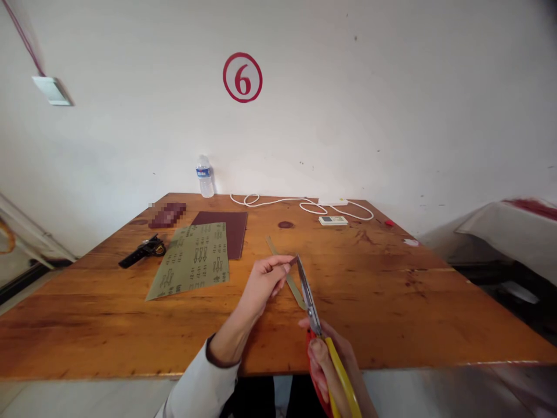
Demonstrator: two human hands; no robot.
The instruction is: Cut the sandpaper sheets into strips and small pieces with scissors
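Observation:
My left hand (263, 280) pinches a small dark brown piece of sandpaper (294, 261) between thumb and fingers, above the middle of the table. In my right hand (331, 354), fingers wrapped around the handles, is a pair of scissors (310, 305) with one red and one yellow handle. The blade tips point away from me and meet the small piece; whether they grip it cannot be made out. A narrow olive strip of sandpaper (296, 293) lies on the wood below, partly covered by my left hand.
Left of my hands, an olive printed sandpaper sheet (191, 261) overlaps a maroon sheet (237, 235). Beyond are a black strapped item (141, 252), a maroon object (169, 215) and a water bottle (206, 180). A white cable (278, 200) and small white device (333, 220) lie at the back.

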